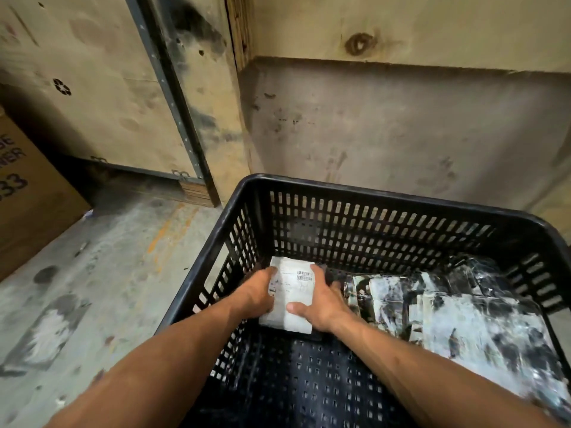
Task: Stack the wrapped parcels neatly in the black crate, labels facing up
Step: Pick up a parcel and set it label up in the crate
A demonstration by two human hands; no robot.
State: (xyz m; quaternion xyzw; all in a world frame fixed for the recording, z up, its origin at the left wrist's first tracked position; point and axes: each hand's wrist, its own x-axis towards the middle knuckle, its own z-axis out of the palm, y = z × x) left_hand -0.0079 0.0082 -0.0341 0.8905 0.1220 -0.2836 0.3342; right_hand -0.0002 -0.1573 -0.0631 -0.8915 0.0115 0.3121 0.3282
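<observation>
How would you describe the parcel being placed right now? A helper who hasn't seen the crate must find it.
Look inside the black crate, at its far left corner. There a flat parcel sits between the left hand and right hand. Unlike the glossy, dark-mottled wrapped parcels along the right side, it shows a plain white label with a barcode facing up.

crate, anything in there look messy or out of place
Yes. The parcels on the right of the crate lie overlapping and skewed, not squared up, with no labels in view. The parcel between both hands sits label up.
</observation>
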